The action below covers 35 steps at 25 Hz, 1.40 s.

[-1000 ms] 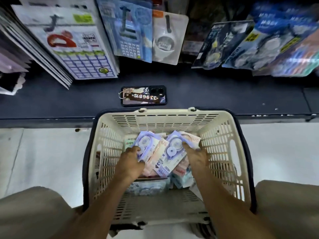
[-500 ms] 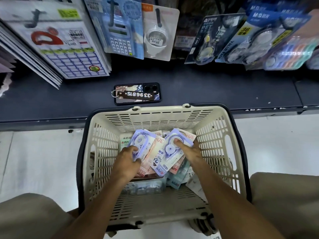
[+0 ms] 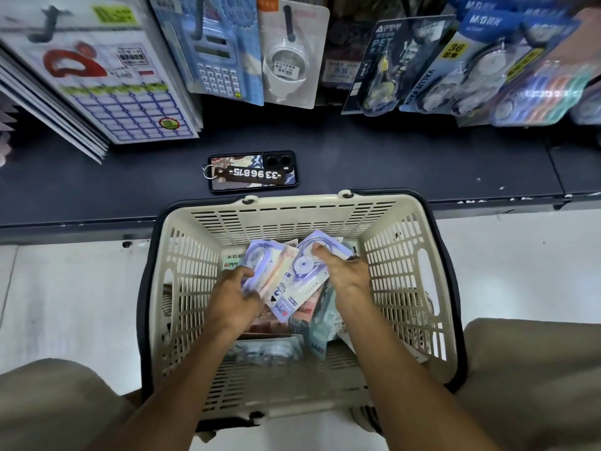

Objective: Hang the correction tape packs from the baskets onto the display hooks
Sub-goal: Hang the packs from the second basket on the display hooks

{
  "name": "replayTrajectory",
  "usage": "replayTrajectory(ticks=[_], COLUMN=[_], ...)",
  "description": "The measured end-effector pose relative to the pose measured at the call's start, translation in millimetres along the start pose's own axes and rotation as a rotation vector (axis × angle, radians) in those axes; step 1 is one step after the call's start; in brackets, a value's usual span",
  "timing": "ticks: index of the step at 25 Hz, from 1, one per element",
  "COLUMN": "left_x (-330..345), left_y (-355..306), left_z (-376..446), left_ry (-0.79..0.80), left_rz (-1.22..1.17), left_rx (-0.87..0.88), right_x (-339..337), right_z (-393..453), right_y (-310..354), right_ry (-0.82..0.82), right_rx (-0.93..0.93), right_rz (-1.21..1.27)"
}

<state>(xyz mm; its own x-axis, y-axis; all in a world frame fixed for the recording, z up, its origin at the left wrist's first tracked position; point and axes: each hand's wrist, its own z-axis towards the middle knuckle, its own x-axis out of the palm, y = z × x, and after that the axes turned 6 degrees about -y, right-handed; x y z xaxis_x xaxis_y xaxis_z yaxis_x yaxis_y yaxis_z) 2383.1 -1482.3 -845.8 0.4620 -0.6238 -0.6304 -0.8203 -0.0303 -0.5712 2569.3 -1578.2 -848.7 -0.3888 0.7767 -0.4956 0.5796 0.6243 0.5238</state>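
A cream plastic basket (image 3: pixel 393 252) stands on the floor between my knees, holding several correction tape packs. My left hand (image 3: pixel 232 296) grips a purple pack (image 3: pixel 260 262) at the left of the pile. My right hand (image 3: pixel 344 271) pinches a second purple and white pack (image 3: pixel 300 281), thumb on its top face. Both packs sit fanned just above the other pink and teal packs (image 3: pixel 320 323) lying deeper in the basket. Display hooks (image 3: pixel 289 24) with hanging goods run along the top of the view.
A phone with a number tag (image 3: pixel 253 173) lies on the dark shelf base (image 3: pixel 390 164) just beyond the basket. Calculator packs (image 3: pixel 214 60), sheets with grids (image 3: pixel 107 83) and other tape packs (image 3: pixel 455 66) hang above it. White floor lies on both sides.
Both hands have kept hold of their packs and shifted slightly within the basket. The camera has tilted a little, bringing the hanging goods lower in view.
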Motion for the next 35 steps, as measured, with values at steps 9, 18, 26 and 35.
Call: replayTrajectory(ticks=[9, 18, 26, 35], left_x=[-2.3, -6.2, -14.1, -28.7], left_y=[-5.1, -6.9, -45.6, -197.7], left_z=[-4.6, -4.5, -31.1, -160.5], left_ry=[0.006, -0.029, 0.107, 0.671], left_rz=[0.037, -0.037, -0.362, -1.567], left_rx=[0.012, -0.002, -0.147, 0.185], right_x=[10.8, -51.2, -141.1, -151.7], right_z=[-10.3, -14.2, -77.3, -189.7], right_y=[-16.5, -13.8, 49.3, 99.6], right_ry=[0.248, 0.207, 0.463, 0.819], right_rx=[0.075, 0.113, -0.097, -0.372], right_rz=[0.027, 0.245, 0.609, 1.020])
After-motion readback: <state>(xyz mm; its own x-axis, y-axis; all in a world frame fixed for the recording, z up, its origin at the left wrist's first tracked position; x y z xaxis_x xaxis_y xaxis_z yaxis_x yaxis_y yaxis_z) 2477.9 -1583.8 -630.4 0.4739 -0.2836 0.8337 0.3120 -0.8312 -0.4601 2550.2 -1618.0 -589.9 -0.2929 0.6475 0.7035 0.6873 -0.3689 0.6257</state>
